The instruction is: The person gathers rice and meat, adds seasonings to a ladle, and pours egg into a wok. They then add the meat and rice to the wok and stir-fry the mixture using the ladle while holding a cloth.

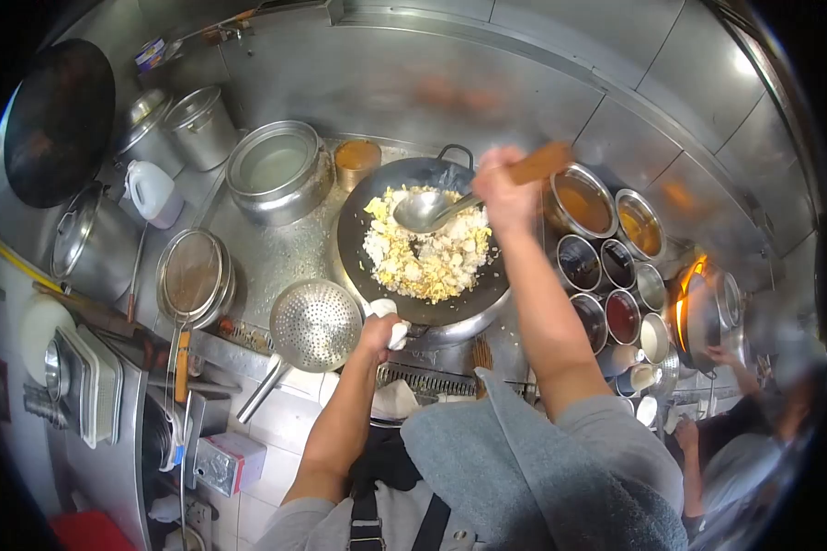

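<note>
A black wok (pixel 358 220) holds white rice mixed with yellow egg pieces (pixel 418 266). My right hand (pixel 510 188), slightly blurred, is closed on the wooden handle (pixel 544 163) of a metal ladle. The round ladle bowl (pixel 421 211) rests over the rice near the wok's upper middle. At the wok's near left edge, my left hand (pixel 381 335) is closed round a white cloth (pixel 392 321), which hides what lies beneath it. A perforated metal strainer (pixel 314 326) sits just left of my left hand.
A large metal pot (pixel 276 170) and a small orange-filled container (pixel 356 161) stand beyond the wok. Sauce containers (pixel 618 317) crowd the right. Mesh strainers (pixel 193 275) lie left. At far right, another person's hand (pixel 721 356) is near a second wok (pixel 698 317) with flames.
</note>
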`<state>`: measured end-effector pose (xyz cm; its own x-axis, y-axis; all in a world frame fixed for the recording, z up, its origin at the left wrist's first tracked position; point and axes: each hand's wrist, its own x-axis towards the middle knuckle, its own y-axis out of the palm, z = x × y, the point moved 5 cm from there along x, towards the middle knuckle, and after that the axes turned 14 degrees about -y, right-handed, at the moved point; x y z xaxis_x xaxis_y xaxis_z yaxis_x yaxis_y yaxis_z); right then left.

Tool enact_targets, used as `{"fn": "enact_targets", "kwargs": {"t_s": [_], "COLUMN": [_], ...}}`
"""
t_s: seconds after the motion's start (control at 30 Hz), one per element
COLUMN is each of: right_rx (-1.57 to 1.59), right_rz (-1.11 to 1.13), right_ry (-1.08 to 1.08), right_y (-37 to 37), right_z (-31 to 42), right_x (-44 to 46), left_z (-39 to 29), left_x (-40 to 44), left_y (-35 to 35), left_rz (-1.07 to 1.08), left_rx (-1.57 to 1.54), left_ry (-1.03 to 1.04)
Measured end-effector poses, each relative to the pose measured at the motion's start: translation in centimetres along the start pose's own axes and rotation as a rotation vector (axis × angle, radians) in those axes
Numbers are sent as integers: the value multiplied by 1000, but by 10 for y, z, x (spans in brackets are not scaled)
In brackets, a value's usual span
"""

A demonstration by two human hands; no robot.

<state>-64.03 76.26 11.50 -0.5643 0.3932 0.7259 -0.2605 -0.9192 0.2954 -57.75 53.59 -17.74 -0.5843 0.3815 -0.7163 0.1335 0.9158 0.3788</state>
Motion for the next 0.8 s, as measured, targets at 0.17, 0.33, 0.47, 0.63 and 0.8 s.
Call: {"fn": "enact_targets", "kwargs": {"t_s": [0.17, 0.33, 0.47, 0.63, 0.8], "right_rx": [-147, -323, -310, 98, -250], "right_rz": [33, 71, 148, 65, -179], "right_ry": [225, -198, 165, -194, -70], "right_y": [32, 26, 52, 48, 45], "right_z": [32, -7, 24, 32, 102], "right_x": [49, 0, 19, -43, 4], "left_z": [3, -5, 6, -1, 2], "left_x": [-7, -10, -2, 3, -64], "left_y": [-2, 2, -6, -6, 1], "left_rz": [-74, -84, -74, -3, 106], "left_rx": [28, 47, 68, 161, -49], "left_ry": [31, 37, 40, -18, -60]}}
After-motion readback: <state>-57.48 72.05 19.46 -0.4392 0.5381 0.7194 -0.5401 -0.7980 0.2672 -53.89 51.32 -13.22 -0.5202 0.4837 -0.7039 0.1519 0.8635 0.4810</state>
